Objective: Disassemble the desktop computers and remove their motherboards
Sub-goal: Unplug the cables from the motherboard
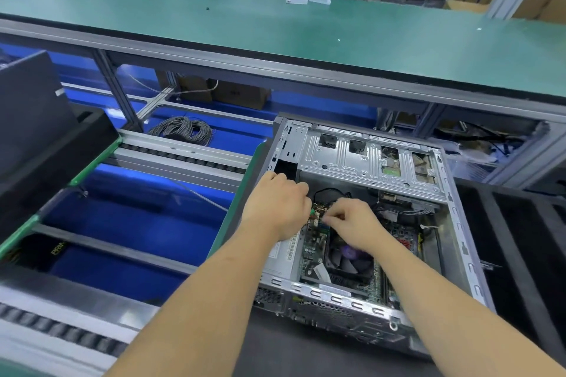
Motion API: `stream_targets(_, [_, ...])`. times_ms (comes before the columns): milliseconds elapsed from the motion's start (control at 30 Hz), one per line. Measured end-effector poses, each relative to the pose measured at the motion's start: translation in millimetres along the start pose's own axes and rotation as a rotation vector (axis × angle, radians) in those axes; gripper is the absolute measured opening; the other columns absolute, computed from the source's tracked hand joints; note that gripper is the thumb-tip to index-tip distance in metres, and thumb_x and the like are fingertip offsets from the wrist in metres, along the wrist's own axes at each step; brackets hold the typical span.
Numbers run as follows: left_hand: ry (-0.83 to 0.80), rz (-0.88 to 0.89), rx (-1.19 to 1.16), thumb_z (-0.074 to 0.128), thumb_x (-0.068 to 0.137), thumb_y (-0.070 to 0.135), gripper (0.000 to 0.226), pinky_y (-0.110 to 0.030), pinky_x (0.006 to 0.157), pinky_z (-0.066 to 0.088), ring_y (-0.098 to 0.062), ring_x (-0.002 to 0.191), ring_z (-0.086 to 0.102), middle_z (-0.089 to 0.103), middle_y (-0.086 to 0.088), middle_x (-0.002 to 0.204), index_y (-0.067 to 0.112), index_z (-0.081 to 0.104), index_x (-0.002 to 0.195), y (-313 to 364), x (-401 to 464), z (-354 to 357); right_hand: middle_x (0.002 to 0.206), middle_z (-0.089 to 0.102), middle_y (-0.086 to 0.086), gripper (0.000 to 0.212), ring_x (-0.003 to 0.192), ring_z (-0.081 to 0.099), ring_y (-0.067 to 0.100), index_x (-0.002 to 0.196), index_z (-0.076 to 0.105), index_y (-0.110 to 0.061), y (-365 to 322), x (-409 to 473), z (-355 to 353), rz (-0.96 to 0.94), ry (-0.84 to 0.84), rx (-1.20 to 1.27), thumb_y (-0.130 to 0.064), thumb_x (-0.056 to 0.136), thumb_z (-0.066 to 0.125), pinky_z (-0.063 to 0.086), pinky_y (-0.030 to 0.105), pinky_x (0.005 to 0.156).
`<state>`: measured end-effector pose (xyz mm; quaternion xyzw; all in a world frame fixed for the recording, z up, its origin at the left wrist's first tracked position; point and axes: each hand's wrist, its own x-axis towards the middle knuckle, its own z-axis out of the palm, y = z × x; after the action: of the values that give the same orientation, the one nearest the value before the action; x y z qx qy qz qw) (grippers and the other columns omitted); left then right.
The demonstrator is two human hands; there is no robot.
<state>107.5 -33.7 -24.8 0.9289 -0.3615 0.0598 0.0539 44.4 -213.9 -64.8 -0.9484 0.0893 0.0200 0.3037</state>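
Note:
An open desktop computer case (459, 223) lies on its side on a dark mat, its silver drive cage (367, 159) at the far end. Inside sits the green motherboard (312, 245) with a black CPU fan (349, 257) in its middle. Both hands reach into the case at the board's far left corner. My left hand (278, 205) is curled with its fingers at a small bundle of wires (320, 211). My right hand (352, 220) pinches the same wires or their connector from the right. What the fingertips hold is partly hidden.
A black foam tray (520, 254) lies right of the case. Left of it run roller conveyor rails (183, 159) over a blue floor, with another dark computer case (33, 119) at the far left. A green workbench (275, 27) spans the back, with a coil of grey cable (183, 128) below it.

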Motion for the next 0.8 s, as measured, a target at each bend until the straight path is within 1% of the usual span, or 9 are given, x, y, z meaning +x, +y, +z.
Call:
stream_targets(133, [-0.007,0.003,0.002,0.028,0.098,0.032,0.029,-0.038,0.089,0.036,-0.022,0.073,0.041,0.042,0.004,0.065,0.023,0.038,0.072,0,0,0,0.083,0.06,-0.008,0.017,0.083,0.057,0.019,0.079,0.061,-0.025,-1,0,3,0.084,-0.007,0.035,-0.034,0.092,0.067,0.042,0.028,0.067])
stream_targets(167, [-0.006,0.006,0.0,0.028,0.098,0.032,0.03,-0.038,0.089,0.036,-0.022,0.073,0.041,0.04,0.005,0.064,0.024,0.036,0.071,0,0,0,0.093,0.059,-0.006,0.014,0.09,0.058,0.02,0.092,0.063,-0.023,-5,0,5,0.073,-0.014,-0.033,-0.038,0.093,0.065,0.045,0.03,0.073])
stream_targets(267, [0.005,0.013,-0.004,0.028,0.098,0.032,0.029,-0.038,0.088,0.035,-0.022,0.073,0.04,0.036,0.006,0.063,0.024,0.034,0.07,-1,0,1,0.111,0.052,-0.007,0.043,0.102,0.056,0.017,0.131,0.053,-0.025,-13,-8,-3,-0.076,0.057,-0.277,-0.047,0.095,0.058,0.05,0.039,0.088])
stream_targets(300, [0.004,0.013,-0.001,0.028,0.098,0.032,0.029,-0.038,0.088,0.035,-0.022,0.073,0.039,0.036,0.006,0.063,0.024,0.036,0.071,-1,0,2,0.104,0.054,-0.012,0.04,0.095,0.056,0.012,0.129,0.056,-0.027,-16,-14,-8,-0.161,0.039,-0.249,-0.047,0.095,0.058,0.051,0.038,0.085])
stream_targets(400, [-0.003,0.011,0.004,0.027,0.098,0.032,0.029,-0.038,0.088,0.035,-0.022,0.073,0.04,0.039,0.006,0.064,0.024,0.036,0.072,-3,1,3,0.087,0.064,-0.019,0.021,0.077,0.053,-0.003,0.11,0.071,-0.028,-18,-35,-14,-0.319,-0.278,-0.243,-0.037,0.095,0.059,0.051,0.023,0.077])
stream_targets(500, [-0.006,0.023,-0.005,0.025,0.097,0.032,0.03,-0.038,0.088,0.033,-0.021,0.073,0.04,0.04,0.006,0.065,0.026,0.03,0.068,-2,2,2,0.09,0.068,-0.017,0.017,0.076,0.055,-0.005,0.104,0.075,-0.024,-15,-53,-14,-0.302,-0.396,-0.237,-0.028,0.095,0.062,0.047,0.015,0.075])
stream_targets(600, [-0.028,0.013,-0.016,0.025,0.097,0.031,0.029,-0.037,0.088,0.034,-0.02,0.072,0.042,0.043,0.006,0.066,0.026,0.035,0.071,-3,2,2,0.064,0.058,-0.029,0.015,0.063,0.055,-0.013,0.1,0.077,-0.021,-15,-66,-17,-0.245,-0.5,-0.17,-0.022,0.094,0.063,0.038,0.003,0.057])
stream_targets(667, [-0.056,-0.019,-0.018,0.026,0.098,0.032,0.029,-0.038,0.089,0.035,-0.021,0.073,0.043,0.048,0.005,0.07,0.023,0.043,0.077,-2,3,1,0.066,0.057,-0.026,0.02,0.059,0.053,-0.007,0.107,0.074,-0.018,-16,-72,-20,-0.218,-0.629,-0.214,-0.015,0.098,0.057,0.035,0.007,0.054])
stream_targets(800, [-0.092,-0.113,-0.027,0.031,0.099,0.029,0.028,-0.038,0.09,0.033,-0.023,0.079,0.048,0.057,0.002,0.079,0.02,0.053,0.085,12,11,1,0.111,0.067,0.002,0.057,0.079,0.052,0.019,0.127,0.064,-0.021,-21,-73,-24,-0.258,-0.787,-0.478,0.015,0.089,0.043,0.04,0.032,0.065])
